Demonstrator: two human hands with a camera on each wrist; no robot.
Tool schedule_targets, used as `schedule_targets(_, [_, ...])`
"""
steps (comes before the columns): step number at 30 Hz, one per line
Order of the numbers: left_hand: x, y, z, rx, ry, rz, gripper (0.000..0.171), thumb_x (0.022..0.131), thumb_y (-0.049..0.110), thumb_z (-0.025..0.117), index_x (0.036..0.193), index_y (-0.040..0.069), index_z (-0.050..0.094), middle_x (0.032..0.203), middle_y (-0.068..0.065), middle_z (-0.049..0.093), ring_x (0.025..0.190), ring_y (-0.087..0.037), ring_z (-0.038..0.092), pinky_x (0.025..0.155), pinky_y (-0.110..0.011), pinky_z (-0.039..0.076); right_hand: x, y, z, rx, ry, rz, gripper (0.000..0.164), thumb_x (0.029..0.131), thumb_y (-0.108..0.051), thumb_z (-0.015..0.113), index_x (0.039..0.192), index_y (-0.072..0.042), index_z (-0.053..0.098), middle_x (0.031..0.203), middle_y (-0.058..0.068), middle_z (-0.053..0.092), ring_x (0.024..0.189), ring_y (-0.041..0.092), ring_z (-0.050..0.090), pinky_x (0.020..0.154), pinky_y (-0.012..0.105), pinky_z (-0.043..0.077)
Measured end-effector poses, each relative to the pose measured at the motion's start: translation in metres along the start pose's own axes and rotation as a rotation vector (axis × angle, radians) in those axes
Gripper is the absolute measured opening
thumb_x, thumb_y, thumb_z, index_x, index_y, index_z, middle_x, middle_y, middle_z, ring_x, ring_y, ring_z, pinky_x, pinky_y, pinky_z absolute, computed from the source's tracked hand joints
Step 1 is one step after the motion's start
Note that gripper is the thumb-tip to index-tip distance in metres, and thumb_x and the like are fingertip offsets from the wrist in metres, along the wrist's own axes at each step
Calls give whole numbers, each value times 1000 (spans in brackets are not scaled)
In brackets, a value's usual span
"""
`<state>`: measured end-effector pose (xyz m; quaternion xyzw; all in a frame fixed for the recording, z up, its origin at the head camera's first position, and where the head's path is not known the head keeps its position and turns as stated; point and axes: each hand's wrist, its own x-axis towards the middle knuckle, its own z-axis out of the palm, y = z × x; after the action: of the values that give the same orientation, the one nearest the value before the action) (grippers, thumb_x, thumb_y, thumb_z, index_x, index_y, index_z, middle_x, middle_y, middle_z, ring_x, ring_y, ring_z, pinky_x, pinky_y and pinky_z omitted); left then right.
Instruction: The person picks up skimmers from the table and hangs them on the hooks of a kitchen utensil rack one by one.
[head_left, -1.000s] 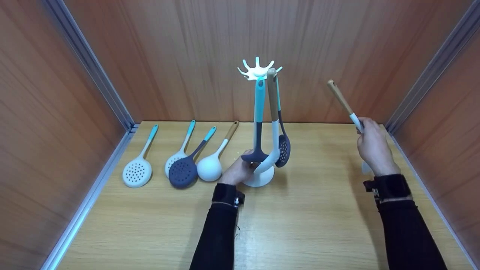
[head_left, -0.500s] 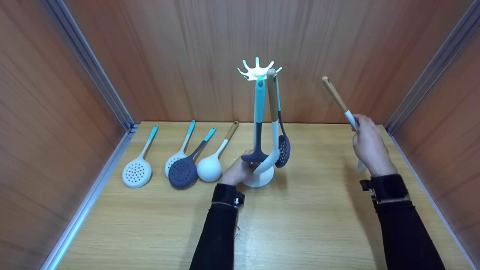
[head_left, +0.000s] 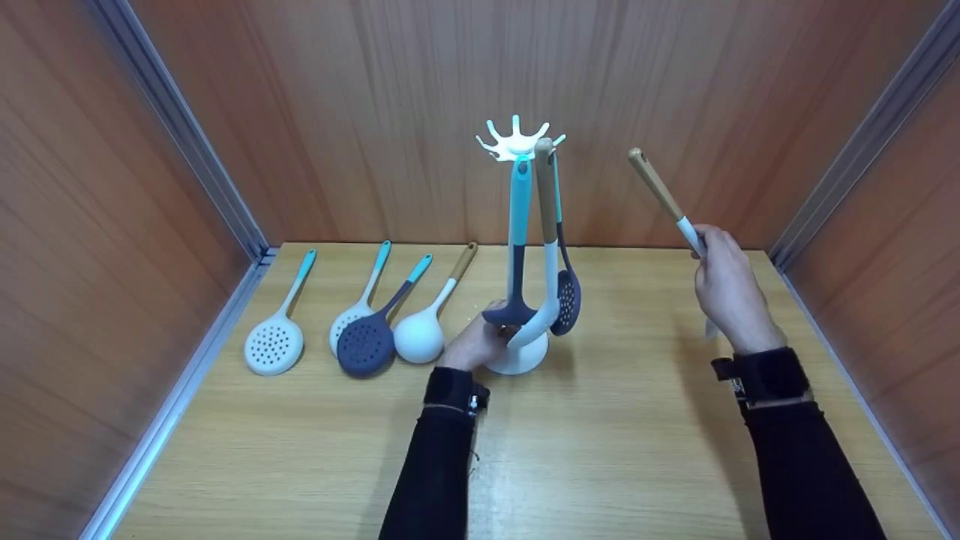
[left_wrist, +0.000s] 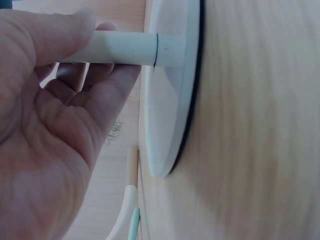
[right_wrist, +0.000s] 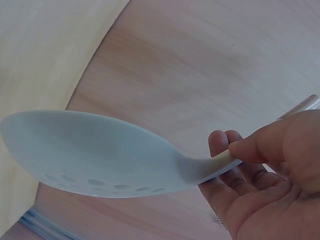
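Note:
My left hand (head_left: 480, 341) grips the white post (left_wrist: 120, 47) of an upright utensil stand, just above its round base (head_left: 521, 360). From the stand's pronged top (head_left: 515, 142) hang a dark utensil with a turquoise handle (head_left: 519, 202), a white utensil with a brown handle (head_left: 545, 195), and a dark slotted spoon (head_left: 568, 304). Over to the right, my right hand (head_left: 727, 289) pinches a white slotted spoon (right_wrist: 100, 150) by its neck, thumb against fingers. Its brown handle (head_left: 654, 181) points up and left; its perforated bowl is mostly behind the hand in the head view.
Left of the stand lie a white ladle (head_left: 420, 336), a dark skimmer (head_left: 366, 345) overlapping a white skimmer (head_left: 346, 319), and another white skimmer (head_left: 274, 345). Wood panels (head_left: 375, 112) enclose the tabletop (head_left: 600, 450) at the back and both sides.
My right hand has moved left toward the stand, carrying the white slotted spoon with it. The left hand and the stand have stayed in place.

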<state>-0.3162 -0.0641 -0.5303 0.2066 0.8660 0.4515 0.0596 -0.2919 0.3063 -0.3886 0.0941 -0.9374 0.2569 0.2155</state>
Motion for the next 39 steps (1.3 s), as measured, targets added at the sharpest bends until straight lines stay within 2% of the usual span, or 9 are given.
schedule_targets(5, [1, -2, 1, -10, 4, 103, 27, 98, -9, 51, 102, 15, 62, 113, -17, 59, 108, -33, 54, 103, -47, 43, 0, -5, 4, 13, 7, -32, 44, 101, 13, 37, 144, 7, 44, 118, 26, 57, 114, 44, 60, 91, 59, 52])
schedule_targets(10, [0, -1, 1, -6, 5, 70, 27, 100, -4, 53, 107, 19, 65, 114, -11, 60, 109, -28, 55, 105, -48, 44, 2, -10, 8, 26, -7, -28, 45, 101, 12, 37, 146, 7, 43, 121, 25, 57, 115, 43, 59, 94, 58, 52])
schedule_targets(12, [0, -1, 1, -8, 3, 58, 27, 101, -3, 54, 108, 20, 65, 116, -13, 60, 109, -27, 54, 106, -49, 44, 3, -12, 10, 33, -14, -25, 45, 102, 12, 38, 146, 6, 43, 122, 25, 56, 117, 42, 59, 96, 58, 51])
schedule_targets(23, [1, 0, 2, -11, -3, -41, 24, 102, 2, 56, 105, 24, 65, 120, -11, 60, 109, -24, 53, 105, -50, 45, 5, -23, 16, 36, -73, -9, 46, 104, 9, 37, 150, 3, 39, 127, 23, 56, 121, 39, 58, 99, 55, 51])
schedule_targets(28, [0, 1, 1, -20, -1, -32, 27, 101, 0, 56, 106, 25, 65, 119, -8, 59, 110, -23, 53, 105, -50, 45, 6, -26, 18, 52, -116, 12, 46, 105, 7, 35, 151, 3, 35, 131, 23, 53, 123, 39, 58, 97, 56, 52])
schedule_targets(35, [0, -1, 1, 41, 7, 76, 12, 104, 10, 54, 107, 18, 62, 113, -5, 56, 111, -23, 52, 105, -45, 44, 8, -28, 22, 110, -151, 9, 45, 102, 7, 38, 147, 4, 36, 128, 22, 55, 119, 37, 60, 94, 54, 54])
schedule_targets(39, [0, -1, 1, 27, 9, 42, 13, 106, 14, 55, 112, 22, 64, 115, -2, 56, 112, -21, 52, 106, -46, 45, 9, -31, 23, 127, -174, 28, 46, 100, 7, 44, 145, 4, 37, 121, 20, 58, 115, 36, 63, 91, 53, 56])
